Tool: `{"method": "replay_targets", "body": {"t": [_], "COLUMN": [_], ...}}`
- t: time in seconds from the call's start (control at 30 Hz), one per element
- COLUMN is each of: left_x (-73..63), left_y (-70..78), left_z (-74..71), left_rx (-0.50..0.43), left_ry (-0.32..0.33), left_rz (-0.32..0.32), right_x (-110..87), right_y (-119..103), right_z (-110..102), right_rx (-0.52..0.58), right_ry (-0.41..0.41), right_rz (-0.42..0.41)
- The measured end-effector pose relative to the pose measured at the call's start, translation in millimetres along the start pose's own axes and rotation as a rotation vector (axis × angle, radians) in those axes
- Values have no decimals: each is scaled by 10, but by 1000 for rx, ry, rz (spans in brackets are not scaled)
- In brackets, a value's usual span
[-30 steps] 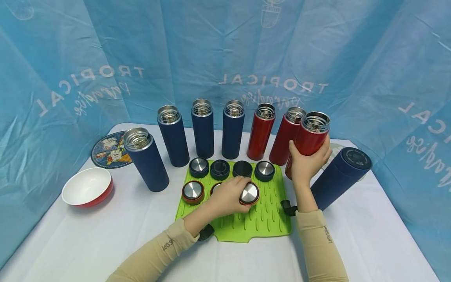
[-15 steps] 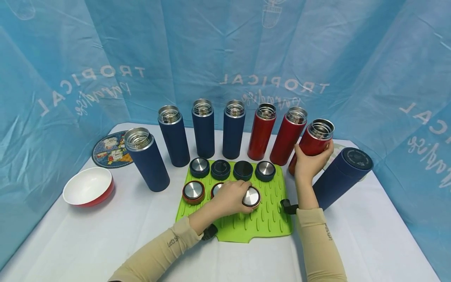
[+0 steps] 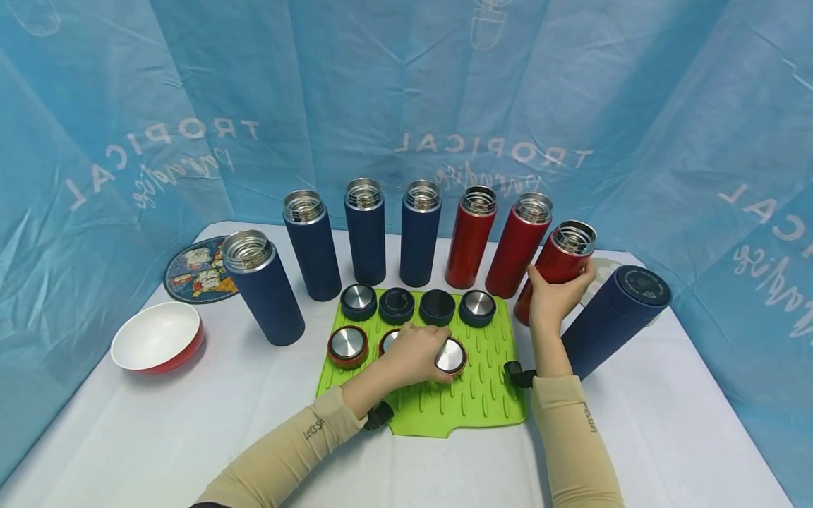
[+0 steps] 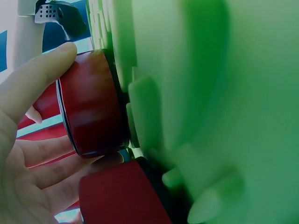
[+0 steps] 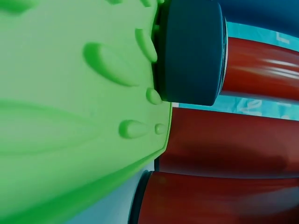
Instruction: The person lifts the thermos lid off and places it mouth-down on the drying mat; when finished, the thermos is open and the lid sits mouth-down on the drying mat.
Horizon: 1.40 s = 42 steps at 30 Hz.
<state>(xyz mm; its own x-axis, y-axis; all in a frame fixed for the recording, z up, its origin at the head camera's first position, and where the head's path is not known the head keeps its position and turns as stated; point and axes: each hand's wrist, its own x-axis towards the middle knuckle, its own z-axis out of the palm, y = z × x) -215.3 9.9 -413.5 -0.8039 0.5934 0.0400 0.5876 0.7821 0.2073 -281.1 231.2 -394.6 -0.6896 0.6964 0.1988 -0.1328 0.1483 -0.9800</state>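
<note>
In the head view my left hand [image 3: 416,355] pinches a red-sided lid with a steel top [image 3: 451,355] at the green mat [image 3: 470,402]. Up close in the left wrist view, thumb and fingers span this lid [image 4: 93,102], its base at the mat's ridges; another red lid [image 4: 124,196] sits beside it. My right hand [image 3: 559,300] grips an uncapped red bottle [image 3: 562,261] around its body, just beyond the mat's right edge. That bottle's base [image 5: 140,196] is at the tabletop in the right wrist view, where the hand itself is out of sight.
Several open blue bottles [image 3: 362,240] and two more open red bottles [image 3: 470,240] stand along the back. A capped blue bottle [image 3: 612,321] is right of my right hand. Blue lids [image 3: 396,305] line the mat's rear. A bowl [image 3: 159,337] and round placemat [image 3: 202,271] lie left.
The red bottle in my right hand has come down to the table beside the other red ones. My left hand, still holding the red lid, has lowered slightly towards the mat.
</note>
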Motion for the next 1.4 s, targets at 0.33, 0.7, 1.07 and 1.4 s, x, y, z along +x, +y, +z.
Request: {"method": "replay_targets", "body": {"t": [0.33,0.7,1.07,1.4], "left_x": [7,-5,-136,-355], "left_y": [-9,-11,-149,-356], "left_z": [-13,-44,-194,-374], "left_rx": [12,4,-137,-212], "left_ry": [-10,-42,57,178], "left_rz": [1,-4,12,-79], "right_x": [-3,-170,-606,-530], "right_y": [13,-67,-271,-417], "right_z": [15,43,-112,-593], "right_rx": [15,-27,-46,-72], "right_ry": [-1,8,-65,246], "right_rz": [-3,-209,-716,-919]}}
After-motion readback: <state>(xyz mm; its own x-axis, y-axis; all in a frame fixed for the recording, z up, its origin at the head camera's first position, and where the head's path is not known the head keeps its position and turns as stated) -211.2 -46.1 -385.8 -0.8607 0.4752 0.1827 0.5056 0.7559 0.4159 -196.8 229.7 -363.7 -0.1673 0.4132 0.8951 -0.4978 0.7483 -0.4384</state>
